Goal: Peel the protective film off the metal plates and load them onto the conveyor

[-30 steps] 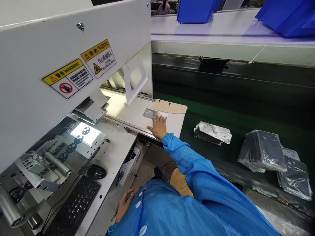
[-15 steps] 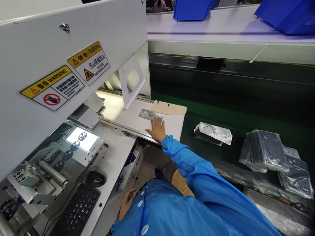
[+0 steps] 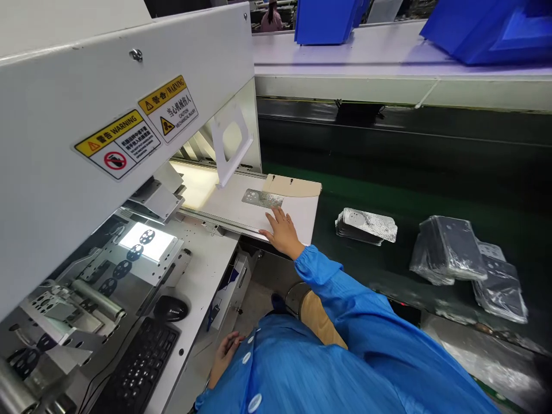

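My right hand point(image 3: 283, 231) is open, fingers spread and holding nothing, over the right part of the white feed platform point(image 3: 252, 217). Just beyond its fingertips lies a thin silvery panel point(image 3: 261, 198) with round holes at its left end, flat on the platform against a beige guide plate point(image 3: 295, 186). Whether the fingertips touch the panel's near edge I cannot tell. My left hand point(image 3: 225, 349) rests low beside my body, loosely open with slightly curled fingers and nothing visible in it.
On the dark green belt sit a stack of silvery panels point(image 3: 366, 224) and piles of dark film-wrapped panels point(image 3: 452, 247). The white machine point(image 3: 207, 63) rises at left, above a mouse point(image 3: 171, 309) and keyboard point(image 3: 138, 368). Blue bins point(image 3: 323, 23) stand on the shelf behind.
My right hand has drawn back from the panel, toward me and slightly right, uncovering more of it. The panel stays about where it was. My left hand is still. The view has shifted slightly.
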### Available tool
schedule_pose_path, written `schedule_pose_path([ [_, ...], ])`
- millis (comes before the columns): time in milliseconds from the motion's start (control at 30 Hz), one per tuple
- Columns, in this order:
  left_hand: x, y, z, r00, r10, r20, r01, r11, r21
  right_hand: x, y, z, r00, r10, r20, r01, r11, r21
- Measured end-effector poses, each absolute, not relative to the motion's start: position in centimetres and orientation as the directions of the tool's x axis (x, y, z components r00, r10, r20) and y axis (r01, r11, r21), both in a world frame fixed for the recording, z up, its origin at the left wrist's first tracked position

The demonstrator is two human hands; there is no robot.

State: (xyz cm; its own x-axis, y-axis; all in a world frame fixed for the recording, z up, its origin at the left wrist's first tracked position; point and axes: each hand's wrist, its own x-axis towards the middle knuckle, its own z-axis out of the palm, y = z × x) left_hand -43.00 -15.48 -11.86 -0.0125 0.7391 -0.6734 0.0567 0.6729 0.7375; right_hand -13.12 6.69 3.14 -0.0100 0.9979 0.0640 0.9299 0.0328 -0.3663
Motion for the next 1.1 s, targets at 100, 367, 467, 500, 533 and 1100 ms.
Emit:
schedule_pose_path([
  [100, -43.2, -16.0, -11.7, 0.084, 0.754, -0.651, 0.073, 0.647, 0.759, -10.9, 0.5, 2.5, 0.031, 0.951, 0.307, 0.868, 0.127, -0.48],
  [367, -40.7, -17.6, -12.3, 0.275, 0.697, -0.662, 0.151, 0.649, 0.746, -8.4, -17.5, -2.3, 0.324, 0.878, 0.354, 0.81, -0.063, -0.584],
  [467, -39.5, -17.4, -12.1, 0.313, 0.692, -0.651, 0.146, 0.642, 0.753, -9.5, -19.9, -2.4, 0.325, 0.88, 0.346, 0.817, -0.077, -0.571],
  [500, -39.3, -17.3, -11.9, 0.321, 0.692, -0.646, 0.145, 0.638, 0.756, -9.9, -20.2, -2.3, 0.315, 0.882, 0.349, 0.823, -0.071, -0.563],
  [533, -39.2, -17.1, -11.7, 0.327, 0.693, -0.642, 0.144, 0.635, 0.759, -10.1, -20.4, -2.0, 0.305, 0.884, 0.354, 0.83, -0.064, -0.554],
  [1100, -35.1, -15.7, -11.1, 0.444, 0.645, -0.621, 0.239, 0.583, 0.776, -0.9, -38.7, -5.3, 0.77, 0.612, 0.18, 0.622, -0.658, -0.424],
])
